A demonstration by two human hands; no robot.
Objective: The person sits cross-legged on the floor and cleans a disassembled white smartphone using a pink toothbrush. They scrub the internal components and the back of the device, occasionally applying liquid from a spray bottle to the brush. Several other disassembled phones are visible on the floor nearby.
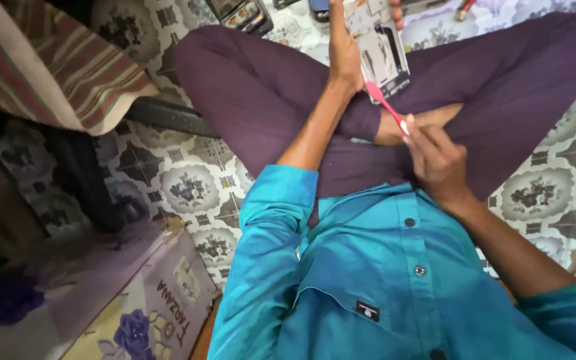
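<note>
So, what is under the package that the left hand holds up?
Under the package lie the purple trousers and a patterned floor. The left hand and the package cover part of the floor behind them. The right hand holds a pink tool beside it.

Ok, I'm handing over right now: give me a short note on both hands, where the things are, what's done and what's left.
Left hand: raised over the lap, holding a flat printed package upright.
Right hand: gripping a pink-handled tool, its far end at the package's lower edge.
The person sits cross-legged on a patterned tile floor.
Done: package and tool brought together.
Left: the package looks unopened; whether it is cut cannot be told.
</note>
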